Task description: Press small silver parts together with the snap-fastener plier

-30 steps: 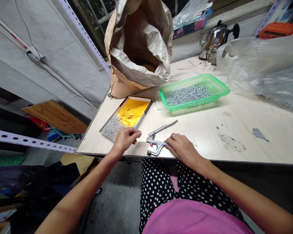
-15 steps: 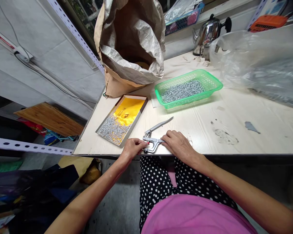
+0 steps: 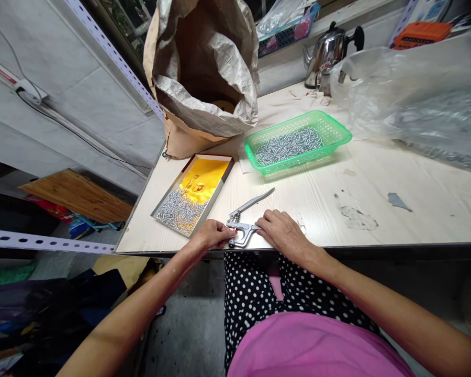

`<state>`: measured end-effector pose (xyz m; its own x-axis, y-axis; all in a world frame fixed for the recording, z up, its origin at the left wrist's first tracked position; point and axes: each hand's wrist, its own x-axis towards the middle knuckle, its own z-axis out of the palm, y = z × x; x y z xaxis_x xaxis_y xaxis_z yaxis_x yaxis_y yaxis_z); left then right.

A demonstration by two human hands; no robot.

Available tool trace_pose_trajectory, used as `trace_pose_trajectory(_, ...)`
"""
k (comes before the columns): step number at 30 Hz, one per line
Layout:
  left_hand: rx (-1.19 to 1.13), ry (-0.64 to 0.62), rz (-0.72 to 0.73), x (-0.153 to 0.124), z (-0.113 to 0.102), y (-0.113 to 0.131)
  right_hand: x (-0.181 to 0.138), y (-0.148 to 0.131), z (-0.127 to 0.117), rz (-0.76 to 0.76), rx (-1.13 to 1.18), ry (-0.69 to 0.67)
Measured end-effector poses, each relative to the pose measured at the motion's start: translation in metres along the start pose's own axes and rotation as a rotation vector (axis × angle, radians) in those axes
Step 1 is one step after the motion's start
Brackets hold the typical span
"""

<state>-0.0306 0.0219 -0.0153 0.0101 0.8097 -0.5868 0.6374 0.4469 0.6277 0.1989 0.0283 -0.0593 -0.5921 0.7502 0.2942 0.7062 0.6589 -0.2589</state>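
Note:
Grey snap-fastener pliers (image 3: pixel 253 201) lie near the table's front edge, their handles spread wide and a spring between them. My right hand (image 3: pixel 284 233) grips the lower handle, with its fingers curled over it and resting on the tabletop. At the jaw end, my left hand (image 3: pixel 211 235) is closed in a pinch. A small red spot shows beside its fingertips; what they hold, if anything, is hidden. Just beyond the left hand is a shallow box (image 3: pixel 216 196) with a yellow lining, holding many small silver metal pieces (image 3: pixel 180 212).
A green perforated basket (image 3: pixel 298 160) of similar metal pieces stands behind the pliers. Beyond are a large open paper sack (image 3: pixel 186 137), a steel kettle (image 3: pixel 326 55) and a clear plastic bag (image 3: pixel 427 110). The table edge (image 3: pixel 377 247) runs just before my body.
The whole view has shifted slightly. Both hands keep their places at the pliers, the left at the jaws and the right on the handle.

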Motion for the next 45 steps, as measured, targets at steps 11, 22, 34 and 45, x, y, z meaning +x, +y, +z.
trace_pose_trajectory(11,0.035,0.024,-0.054,0.000,0.003,0.002,0.000,0.000,-0.001,-0.004,-0.013,-0.007)
trace_pose_trajectory(22,0.001,-0.068,-0.102,-0.006,0.002,0.009,0.001,0.001,-0.001,-0.007,-0.007,-0.003)
trace_pose_trajectory(34,0.007,-0.036,-0.117,-0.011,0.005,0.013,0.002,0.008,-0.020,-0.064,0.115,-0.079)
trace_pose_trajectory(45,-0.074,0.027,-0.140,-0.015,0.009,0.010,0.058,0.054,-0.018,-0.161,0.023,-0.355)
